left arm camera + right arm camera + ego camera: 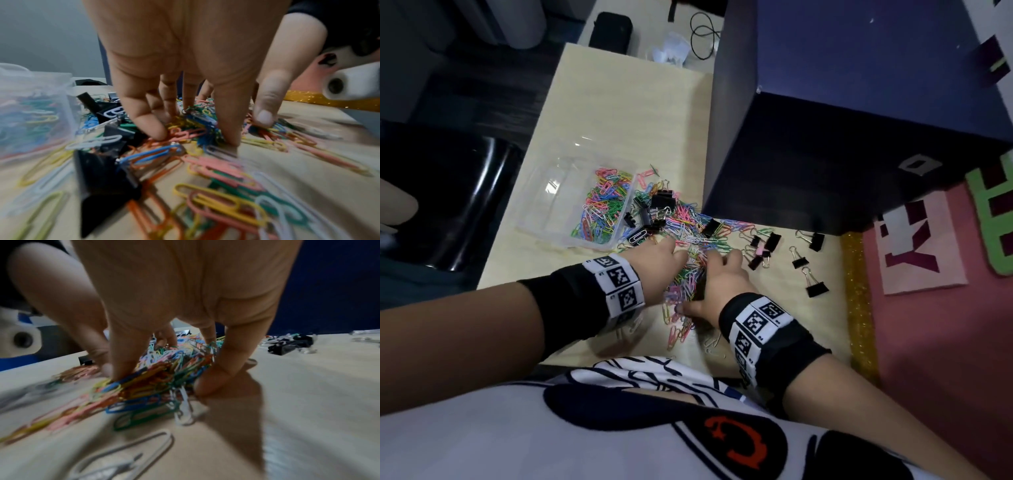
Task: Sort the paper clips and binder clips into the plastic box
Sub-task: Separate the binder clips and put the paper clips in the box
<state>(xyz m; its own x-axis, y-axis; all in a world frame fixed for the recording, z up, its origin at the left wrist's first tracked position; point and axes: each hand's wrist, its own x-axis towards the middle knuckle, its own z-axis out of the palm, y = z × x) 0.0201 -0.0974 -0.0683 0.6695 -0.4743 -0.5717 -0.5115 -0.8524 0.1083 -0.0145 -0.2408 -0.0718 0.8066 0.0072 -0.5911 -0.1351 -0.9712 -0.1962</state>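
Note:
A heap of coloured paper clips (688, 246) lies on the pale table (626, 113), just right of the clear plastic box (541, 192), whose right compartment holds more paper clips (602, 205). My left hand (674, 250) presses spread, straight fingers (152, 126) down onto the heap, beside the box (30, 105). My right hand (709, 274) cups a bunch of clips (156, 379), fingers and thumb curled round it. Black binder clips (662, 200) sit in the heap; others (816, 287) lie loose at the right.
A dark blue partition (842, 137) stands behind the heap. A pink board (945, 308) with a gold glitter strip (858, 291) borders the table's right edge. A black pouch (611, 32) and cable (703, 34) lie at the far end. A black seat (448, 198) is at the left.

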